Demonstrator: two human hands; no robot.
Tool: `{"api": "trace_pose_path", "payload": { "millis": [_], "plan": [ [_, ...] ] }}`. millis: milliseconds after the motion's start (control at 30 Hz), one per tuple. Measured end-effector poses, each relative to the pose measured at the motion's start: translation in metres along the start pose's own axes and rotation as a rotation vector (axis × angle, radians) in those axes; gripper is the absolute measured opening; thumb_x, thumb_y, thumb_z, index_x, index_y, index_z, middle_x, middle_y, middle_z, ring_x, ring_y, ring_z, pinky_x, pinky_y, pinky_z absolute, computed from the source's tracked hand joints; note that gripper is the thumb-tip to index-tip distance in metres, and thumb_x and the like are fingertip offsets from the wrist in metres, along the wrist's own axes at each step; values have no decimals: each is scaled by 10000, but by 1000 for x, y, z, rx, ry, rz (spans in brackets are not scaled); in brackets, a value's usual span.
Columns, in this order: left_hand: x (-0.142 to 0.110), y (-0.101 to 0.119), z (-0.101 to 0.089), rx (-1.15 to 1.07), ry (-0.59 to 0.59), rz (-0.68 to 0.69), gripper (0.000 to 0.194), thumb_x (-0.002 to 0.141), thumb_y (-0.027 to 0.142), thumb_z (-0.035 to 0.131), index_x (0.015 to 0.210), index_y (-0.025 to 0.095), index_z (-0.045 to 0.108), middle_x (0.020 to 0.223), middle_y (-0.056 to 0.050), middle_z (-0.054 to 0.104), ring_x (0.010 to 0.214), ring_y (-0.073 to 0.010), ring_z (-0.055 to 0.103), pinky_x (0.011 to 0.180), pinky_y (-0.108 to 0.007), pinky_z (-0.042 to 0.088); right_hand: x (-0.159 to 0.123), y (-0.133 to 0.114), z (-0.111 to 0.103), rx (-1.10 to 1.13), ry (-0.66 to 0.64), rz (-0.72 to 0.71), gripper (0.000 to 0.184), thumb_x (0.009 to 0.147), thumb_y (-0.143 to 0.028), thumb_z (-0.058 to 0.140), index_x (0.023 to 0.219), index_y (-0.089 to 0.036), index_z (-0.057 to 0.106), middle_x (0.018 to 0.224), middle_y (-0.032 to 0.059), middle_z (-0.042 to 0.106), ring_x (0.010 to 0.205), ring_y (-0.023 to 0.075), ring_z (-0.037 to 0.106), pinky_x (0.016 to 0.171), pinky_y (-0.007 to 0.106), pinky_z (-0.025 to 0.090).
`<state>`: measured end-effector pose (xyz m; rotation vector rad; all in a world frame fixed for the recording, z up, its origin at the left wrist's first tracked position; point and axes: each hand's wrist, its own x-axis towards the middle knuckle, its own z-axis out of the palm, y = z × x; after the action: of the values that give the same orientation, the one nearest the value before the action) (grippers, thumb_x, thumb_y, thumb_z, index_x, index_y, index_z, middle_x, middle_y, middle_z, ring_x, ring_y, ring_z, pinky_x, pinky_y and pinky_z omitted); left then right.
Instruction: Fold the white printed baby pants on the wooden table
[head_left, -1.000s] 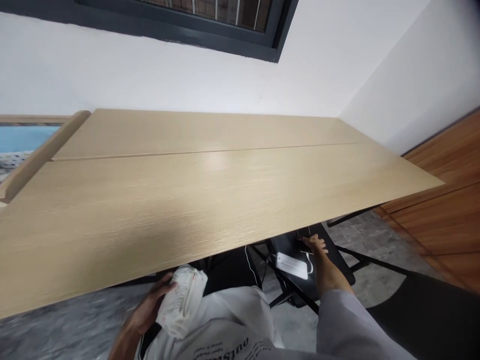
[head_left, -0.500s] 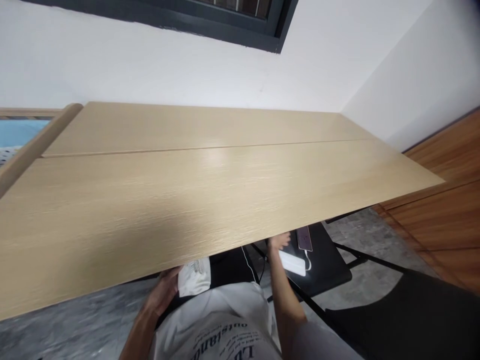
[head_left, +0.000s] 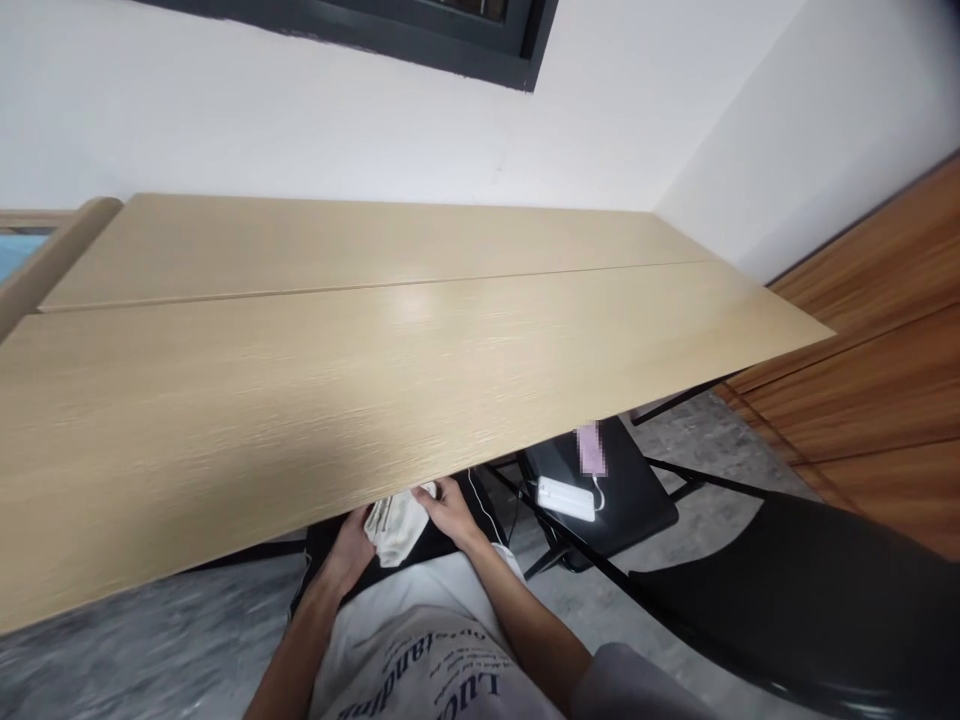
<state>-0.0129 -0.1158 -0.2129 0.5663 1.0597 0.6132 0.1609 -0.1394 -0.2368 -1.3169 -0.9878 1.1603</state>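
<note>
From where I stand, both of the person's hands are together on one thing, a white cloth pouch (head_left: pixel 399 532), held low under the near edge of the pale wooden table (head_left: pixel 450 370), just in front of the printed white T-shirt (head_left: pixel 442 640). The left hand (head_left: pixel 351 556) grips the pouch's left side; the right hand (head_left: pixel 451 512) pinches its upper right side, thumb on top. The table edge hides part of the pouch, and I can't make out all the fingers.

To the right, a black seat (head_left: pixel 637 505) bears a white power bank (head_left: pixel 566 498), joined by a short white cable (head_left: pixel 600 496) to a phone (head_left: pixel 592 452) whose screen is pixelated. Nearer stands a black chair (head_left: pixel 810 600), with reddish-brown wood panelling (head_left: pixel 885 390) beyond. A dark window frame (head_left: pixel 405 45) is set in the white wall (head_left: pixel 300 130).
</note>
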Motion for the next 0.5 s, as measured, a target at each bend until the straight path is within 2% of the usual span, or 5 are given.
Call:
{"api": "trace_pose_path", "payload": {
  "millis": [100,200,300,400,500],
  "plan": [
    [-6,-5,2,95,-6,33,662,719,418,823,1324,280,591,1371,-79,654,1361,-296,529,1126,-433,437,-1,-5,-4,17,-18,-7,362,826,-461,697,1068,-192,723,1044,69,746,988,251,669,908,381,528],
    [-10,-8,5,188,35,82,727,669,290,875,1334,285,583,1352,-81,665,1349,-291,544,1121,-408,445,-3,-7,-5,-39,2,-11,331,831,-472,696,1002,-190,719,1007,64,733,961,228,656,889,352,513],
    [-12,-3,4,49,62,-4,544,731,289,788,1251,213,644,1224,-113,730,1218,-319,647,1013,-422,539,-4,-3,-8,-141,46,14,367,757,-466,767,988,-189,697,882,26,691,824,184,624,776,298,502],
    [-14,6,-4,-106,188,-70,368,744,259,696,1098,161,702,1020,-116,783,1056,-334,722,865,-420,615,-6,0,-13,-211,-8,50,388,764,-416,761,1072,-198,674,783,-16,626,699,148,572,687,270,482],
    [-13,12,-12,-131,288,-21,282,765,253,634,1033,215,712,946,-73,789,995,-316,739,781,-400,637,-7,-4,-15,-405,17,-38,311,812,-290,693,1110,-207,668,959,45,661,877,198,611,844,350,501]
  ]
}}
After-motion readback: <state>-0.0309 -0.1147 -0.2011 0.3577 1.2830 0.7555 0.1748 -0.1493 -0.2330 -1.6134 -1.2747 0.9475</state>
